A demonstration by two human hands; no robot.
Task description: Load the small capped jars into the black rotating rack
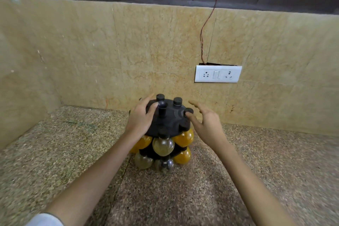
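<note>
Black rack [169, 122] holds yellow and clear jars [163, 146]; left hand [140, 117] flat atop, right hand [206, 123] wide.

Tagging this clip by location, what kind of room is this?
Probably a home kitchen: speckled stone counter, tiled wall with a socket plate, and a black rack holding small jars.

The surface [192, 198] is speckled stone, paler and greenish toward 9 o'clock, darker and browner toward 3 o'clock. The two tones meet at a seam [117, 189] running from 6 o'clock up toward the middle. One thing stands on it: the black rack [168, 121], at 12 o'clock near the back edge (its foot is hidden behind its round jars [163, 146]). The seam runs in beneath it.
</note>
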